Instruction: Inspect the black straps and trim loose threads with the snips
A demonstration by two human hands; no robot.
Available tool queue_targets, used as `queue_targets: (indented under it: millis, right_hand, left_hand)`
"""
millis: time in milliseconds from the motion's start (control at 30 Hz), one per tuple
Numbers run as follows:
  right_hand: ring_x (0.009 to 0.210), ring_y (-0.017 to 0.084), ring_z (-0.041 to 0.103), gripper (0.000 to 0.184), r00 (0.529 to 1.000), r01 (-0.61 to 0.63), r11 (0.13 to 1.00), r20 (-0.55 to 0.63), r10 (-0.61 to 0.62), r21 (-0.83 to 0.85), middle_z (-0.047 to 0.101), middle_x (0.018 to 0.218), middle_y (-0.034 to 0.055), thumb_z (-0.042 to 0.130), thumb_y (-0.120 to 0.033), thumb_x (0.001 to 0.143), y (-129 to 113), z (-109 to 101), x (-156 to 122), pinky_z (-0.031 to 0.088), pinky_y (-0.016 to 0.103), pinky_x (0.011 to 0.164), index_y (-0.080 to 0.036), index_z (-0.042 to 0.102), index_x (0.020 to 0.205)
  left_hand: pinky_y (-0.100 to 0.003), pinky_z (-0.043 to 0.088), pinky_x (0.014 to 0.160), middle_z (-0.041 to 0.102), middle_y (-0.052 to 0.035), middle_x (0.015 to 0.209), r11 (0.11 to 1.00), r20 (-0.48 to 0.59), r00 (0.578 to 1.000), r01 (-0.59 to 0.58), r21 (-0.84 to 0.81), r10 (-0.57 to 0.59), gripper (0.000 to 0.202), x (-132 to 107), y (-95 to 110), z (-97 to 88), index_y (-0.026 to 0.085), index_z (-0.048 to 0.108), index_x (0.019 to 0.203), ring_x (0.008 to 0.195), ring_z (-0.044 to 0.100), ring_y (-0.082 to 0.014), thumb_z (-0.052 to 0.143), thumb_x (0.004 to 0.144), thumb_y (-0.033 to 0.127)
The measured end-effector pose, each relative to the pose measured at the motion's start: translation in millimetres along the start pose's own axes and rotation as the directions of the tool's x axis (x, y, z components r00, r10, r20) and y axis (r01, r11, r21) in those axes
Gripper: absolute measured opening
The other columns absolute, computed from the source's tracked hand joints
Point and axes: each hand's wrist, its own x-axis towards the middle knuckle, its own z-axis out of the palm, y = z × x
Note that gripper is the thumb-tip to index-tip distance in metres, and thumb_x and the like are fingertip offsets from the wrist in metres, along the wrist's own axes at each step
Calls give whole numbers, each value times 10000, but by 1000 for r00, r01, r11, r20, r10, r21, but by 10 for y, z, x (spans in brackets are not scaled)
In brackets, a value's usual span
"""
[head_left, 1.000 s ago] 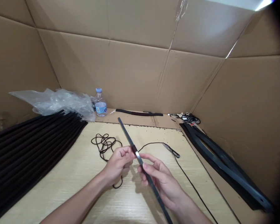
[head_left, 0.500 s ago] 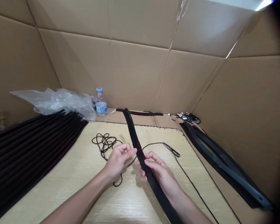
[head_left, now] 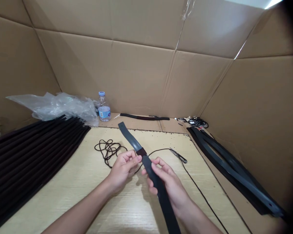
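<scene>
A long, flat black-grey strip (head_left: 156,182) slants from the bottom edge up to the table's middle. Its far end is grey, smooth and slightly bent, with a small hole near the tip. A dark brown band (head_left: 141,151) wraps around it. Just below that band, my left hand (head_left: 124,166) pinches the strip's left edge between thumb and fingers. My right hand (head_left: 164,177) is closed on the strip lower down, thumb on top and fingers beneath. Thin dark cord (head_left: 109,151) lies tangled behind my left hand. Thread snips (head_left: 179,155) rest beyond my right hand.
Several long dark strips (head_left: 36,159) lie side by side at left, below crumpled clear plastic (head_left: 63,105). A water bottle (head_left: 104,109) stands at the back, near a short dark strip (head_left: 144,117). Grey strips (head_left: 231,169) lie along the right. Cardboard walls (head_left: 141,78) enclose the table.
The strip has turned in my hands, so a smooth grey face and the brown band now show. Its far end sits lower and further left. Both hands have barely moved.
</scene>
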Motion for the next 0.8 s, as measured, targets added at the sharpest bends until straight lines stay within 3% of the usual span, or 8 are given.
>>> queue_targets:
  millis: [133,233,300,433,533,667,800]
  right_hand:
    - [610,80,525,320,999,-22,998,-32,24,52,623,915,130,639,-242,782,-12,-44,19,397,172,491,-118,455,1014]
    - [624,75,526,469,996,-67,997,-67,65,-25,595,859,62,731,-230,702,13,-54,-8,456,189,531,-123,482,1085]
    - [561,58,495,452,995,-88,992,-60,82,-95,545,785,6,771,-248,653,31,-54,-26,468,192,482,-131,501,996]
    - [497,60,474,432,997,-23,980,74,38,-197,520,781,-25,769,-278,652,18,-49,-19,447,208,389,-166,405,855]
    - [524,77,516,370,991,18,986,131,4,-166,601,872,44,662,-355,777,-8,-57,20,392,182,419,-177,370,919]
    - [590,74,519,387,999,-15,997,50,18,-74,618,925,108,639,-332,802,25,-80,58,380,187,496,-145,422,1063]
    - [605,63,520,487,999,-37,997,-35,34,-72,581,840,40,728,-242,716,89,-73,23,417,190,537,-140,475,1120]
  left_hand:
    - [-159,73,365,222,95,481,1000,13,999,29,8,-29,384,25,-24,-54,181,396,649,399,103,-39,629,797,448]
    - [-168,72,368,225,92,495,998,44,998,54,26,-55,363,23,-48,-66,165,455,708,410,101,-42,619,797,476]
    - [-170,86,373,235,90,494,997,58,996,69,28,-71,370,14,-53,-57,166,440,690,412,117,-41,640,785,462]
    - [-168,96,381,259,90,472,999,74,996,47,20,-48,386,1,-30,-40,178,387,644,399,127,-36,643,790,429]
    - [-161,109,393,266,89,465,999,10,1000,-15,38,14,415,12,-16,-50,180,358,616,394,159,-36,655,781,419]
    - [-162,103,391,277,88,463,988,-126,988,-73,135,90,417,38,-44,-49,179,370,620,401,176,-41,667,770,431]
    - [-165,137,393,314,79,484,991,-69,996,-38,129,48,410,42,-82,-22,174,404,647,421,203,-47,680,752,459]
